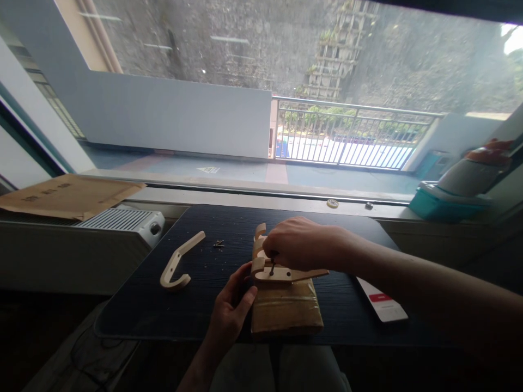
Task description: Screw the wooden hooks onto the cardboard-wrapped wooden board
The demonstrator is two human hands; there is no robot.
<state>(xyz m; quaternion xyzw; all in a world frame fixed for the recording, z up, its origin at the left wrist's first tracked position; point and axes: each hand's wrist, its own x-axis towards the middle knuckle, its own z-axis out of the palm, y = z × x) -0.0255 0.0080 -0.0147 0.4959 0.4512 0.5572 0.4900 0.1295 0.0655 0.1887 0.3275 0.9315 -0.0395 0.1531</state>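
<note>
My right hand point(292, 242) is closed in a fist over what looks like a screwdriver point(272, 267); only its thin dark shaft shows, standing in a hole of a pale wooden hook point(280, 275). My left hand point(232, 302) grips the hook's curved end from the left, thumb toward me. More curved wooden pieces point(260, 231) show behind it, partly covered by my right hand. Under the hook lies a taped brown cardboard box point(286, 316). A separate J-shaped wooden hook point(174, 267) with holes rests to the left, beside a few small screws point(219, 244).
The dark table point(134, 310) stands below a window. A phone point(382, 299) lies right, under my forearm. On the sill are a tape roll point(332, 203), a small metal piece point(369, 205) and a teal box point(445, 204) with a bottle point(476, 169). A brown envelope point(69, 193) tops the radiator point(122, 219).
</note>
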